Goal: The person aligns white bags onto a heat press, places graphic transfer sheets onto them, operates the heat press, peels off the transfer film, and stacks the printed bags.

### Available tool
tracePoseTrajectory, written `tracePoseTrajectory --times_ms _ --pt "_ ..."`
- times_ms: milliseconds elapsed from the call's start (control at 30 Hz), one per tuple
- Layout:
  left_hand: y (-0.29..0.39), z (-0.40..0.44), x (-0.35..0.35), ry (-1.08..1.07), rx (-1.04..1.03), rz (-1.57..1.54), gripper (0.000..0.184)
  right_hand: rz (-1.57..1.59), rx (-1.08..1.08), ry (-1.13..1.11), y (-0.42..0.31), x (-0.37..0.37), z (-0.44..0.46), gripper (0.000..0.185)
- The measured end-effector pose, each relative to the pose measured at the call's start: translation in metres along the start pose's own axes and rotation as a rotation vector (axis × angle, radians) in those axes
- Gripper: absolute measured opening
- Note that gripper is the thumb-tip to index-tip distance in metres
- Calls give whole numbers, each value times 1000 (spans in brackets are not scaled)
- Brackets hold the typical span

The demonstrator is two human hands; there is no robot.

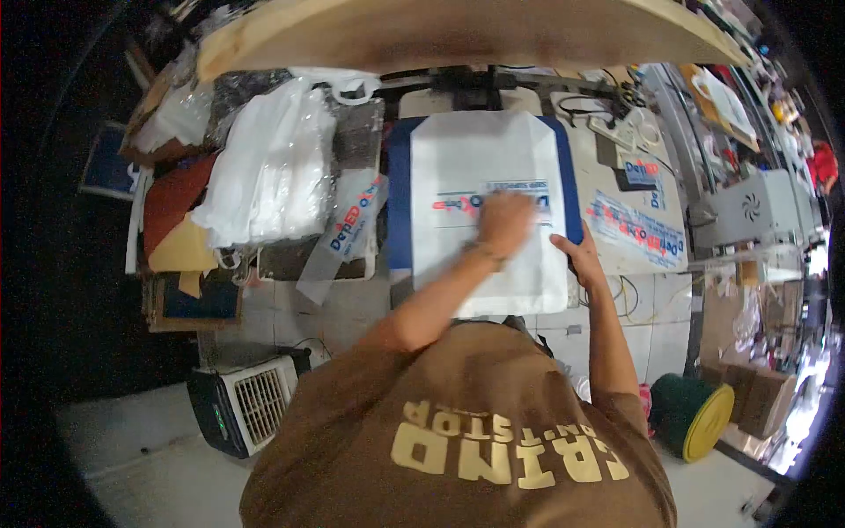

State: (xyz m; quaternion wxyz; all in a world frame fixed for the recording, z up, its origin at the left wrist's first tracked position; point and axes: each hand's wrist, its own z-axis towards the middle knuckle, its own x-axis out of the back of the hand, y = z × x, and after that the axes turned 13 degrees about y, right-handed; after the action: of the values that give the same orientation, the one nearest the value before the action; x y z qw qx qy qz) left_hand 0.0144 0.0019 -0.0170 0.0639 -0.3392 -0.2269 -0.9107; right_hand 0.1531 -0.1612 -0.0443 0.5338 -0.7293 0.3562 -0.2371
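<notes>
A white bag [484, 273] lies flat over a dark blue board [400, 185], with red and blue print and a clear printed strip [519, 187] on its middle. My left hand [506, 222], smeared by motion, is over the strip and print; its fingers cannot be made out. At the bag's right edge is my right hand [581, 255], its thumb on the bag and its other fingers beside the blue board, pinching the edge.
White bags [273, 163] are piled on the left, beside a clear printed film [341, 233]. More printed film [638, 231] lies on the right table. A wooden beam [475, 35] spans the top. Below are an air cooler [251, 400] and a green bin with yellow lid [709, 422].
</notes>
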Motion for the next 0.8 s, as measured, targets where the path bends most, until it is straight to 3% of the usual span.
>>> tracePoseTrajectory --times_ms 67,100,133,200,233,267,300,333,367,400,433,467,500,533,567,667,700,800 --pt "35 9 -33 7 -3 -27 15 -83 222 100 4 0 -4 89" --pt "43 16 -38 -85 46 -68 21 -371 353 197 -5 4 -11 100" --pt "43 20 -43 -239 65 -170 28 -378 354 192 -12 7 -22 100" --pt "57 32 -38 -438 394 -382 35 -470 673 175 -38 14 -42 101" --pt "60 26 -36 -411 505 -709 38 -284 590 129 -44 8 -58 94" --pt "60 13 -33 -393 615 -1045 42 -286 665 67 -43 8 -64 87" --pt "73 26 19 -431 758 -1148 41 -330 706 186 -39 -2 -73 73" --pt "50 17 6 -473 518 -1120 35 -375 754 306 -37 -10 -78 59" --pt "34 17 14 -640 673 -1013 31 -393 749 349 -35 -6 -82 59" --pt "27 19 33 -397 570 -964 25 -393 634 303 -32 -2 -87 43" --pt "-4 19 20 -346 360 -530 19 -384 520 252 -30 0 -91 29" --pt "-15 27 25 -218 256 -386 17 -384 514 280 -28 -1 -94 29" --pt "-29 27 18 -148 315 -412 13 -550 507 343 -27 -1 -98 24" --pt "-37 37 18 -136 140 -303 8 -718 495 401 -25 -2 -100 19" --pt "-45 44 10 -157 56 -275 10 -682 607 428 -20 -2 -96 26" --pt "-43 64 -17 -215 -67 -277 19 -907 554 468 -24 -8 -86 34" --pt "-41 69 -22 -247 -100 -295 24 -852 683 546 -16 -10 -76 41" --pt "-43 80 -27 -338 -163 -280 30 -864 646 514 -9 -7 -67 38"
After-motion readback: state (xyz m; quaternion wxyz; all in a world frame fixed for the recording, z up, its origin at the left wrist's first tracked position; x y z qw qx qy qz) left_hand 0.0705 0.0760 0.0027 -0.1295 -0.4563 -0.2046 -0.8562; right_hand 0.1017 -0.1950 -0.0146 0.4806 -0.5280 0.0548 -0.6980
